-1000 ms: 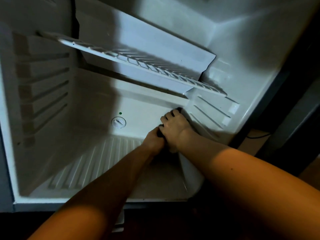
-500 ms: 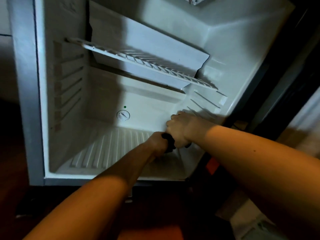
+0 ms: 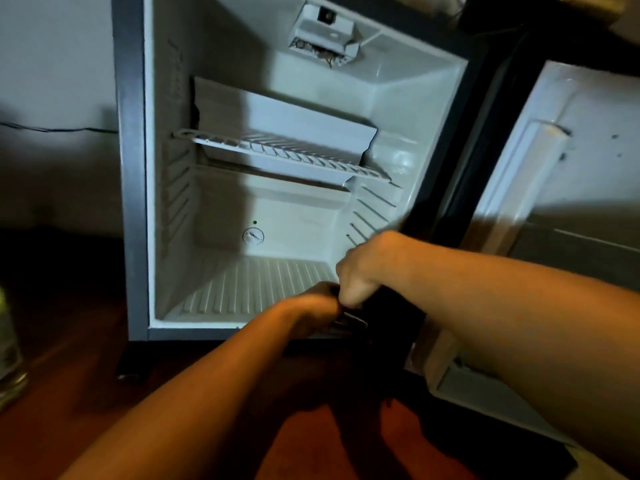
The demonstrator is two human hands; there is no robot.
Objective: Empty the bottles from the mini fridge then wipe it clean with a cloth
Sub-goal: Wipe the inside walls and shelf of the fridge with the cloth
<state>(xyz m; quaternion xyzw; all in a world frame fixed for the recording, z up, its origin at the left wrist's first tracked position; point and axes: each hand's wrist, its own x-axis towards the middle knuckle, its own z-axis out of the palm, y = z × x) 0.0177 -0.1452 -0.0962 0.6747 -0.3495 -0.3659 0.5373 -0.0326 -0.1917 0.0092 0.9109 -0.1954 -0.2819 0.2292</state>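
Now hands (image 3: 341, 296) w/ dark cloth (image 3: 367, 311) pulled back to fridge (image 3: 133, 202) front edge

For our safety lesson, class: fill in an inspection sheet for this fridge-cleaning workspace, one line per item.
Surface: reddish-brown wooden floor, dimly lit.
Job's things: white mini fridge, door open, no bottles inside; white wire shelf in place; dark cloth at the front lip.
Clutter: clear bottle at left edge.
Hands: left hand and right hand both grip the cloth.
Cables: thin dark cable along left wall.
Surroundings: white inner door panel on the right.
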